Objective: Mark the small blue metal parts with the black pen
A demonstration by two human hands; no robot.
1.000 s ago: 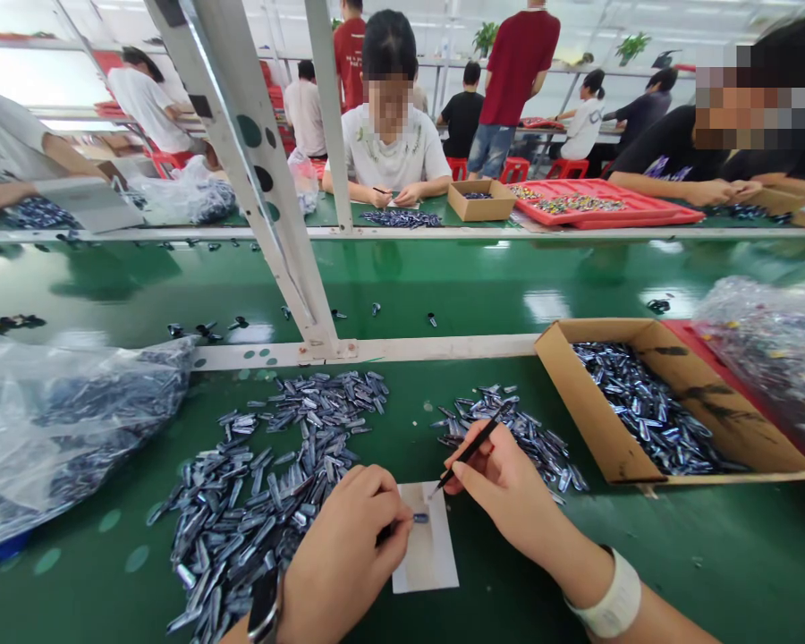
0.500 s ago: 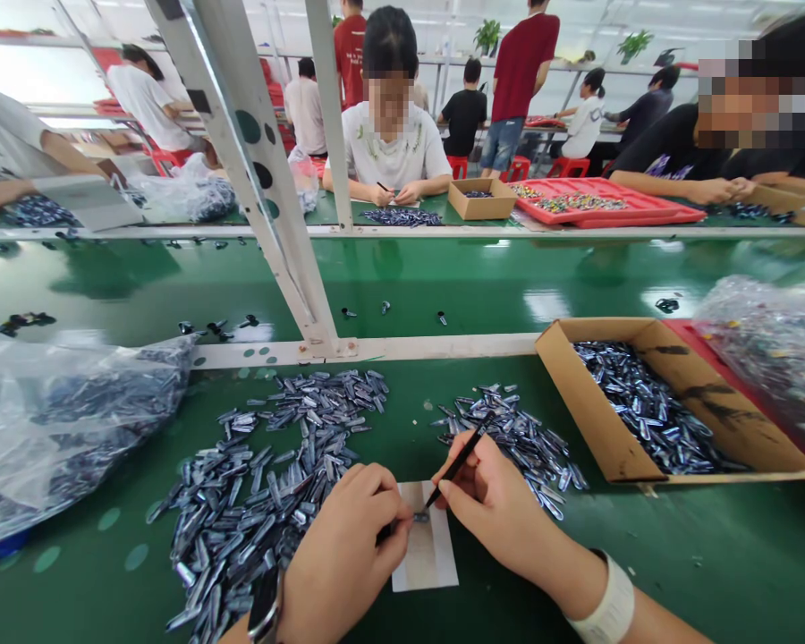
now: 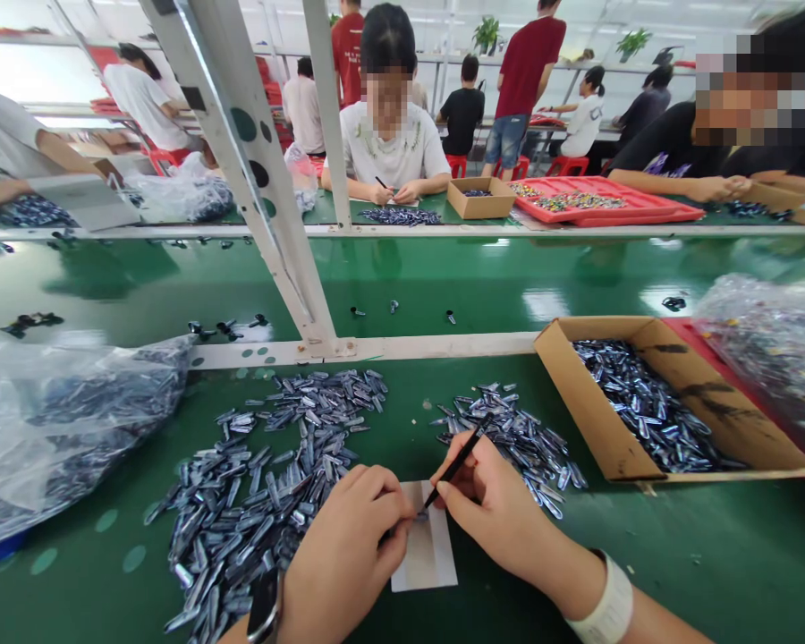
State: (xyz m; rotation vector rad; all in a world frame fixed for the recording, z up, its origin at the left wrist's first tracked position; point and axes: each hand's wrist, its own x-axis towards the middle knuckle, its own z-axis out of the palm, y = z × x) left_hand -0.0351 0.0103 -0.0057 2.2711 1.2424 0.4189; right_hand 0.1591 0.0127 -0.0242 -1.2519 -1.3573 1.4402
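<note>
My left hand (image 3: 349,546) is closed in a pinch at a small dark bluish plastic part (image 3: 421,515), mostly hidden by the fingertips. The part is over a white card (image 3: 436,572) with a beige strip, lying on the green bench. In my right hand (image 3: 503,514), slim black tweezers (image 3: 457,462) are held like a pen, tip down at the part. Beside my left hand spreads a large heap of similar shiny parts (image 3: 234,519). A smaller heap (image 3: 510,434) lies just beyond my right hand.
An open cardboard box (image 3: 731,420) of parts stands at right, near a bulging clear bag (image 3: 771,349). Another plastic bag (image 3: 60,438) lies at left. A metal post (image 3: 255,179) rises ahead, before a green belt (image 3: 402,268) carrying scattered pieces. Co-workers sit opposite.
Pieces on the belt have shifted slightly to the right. The small part shows less now behind my left fingertips. Both hands have stayed almost in place.
</note>
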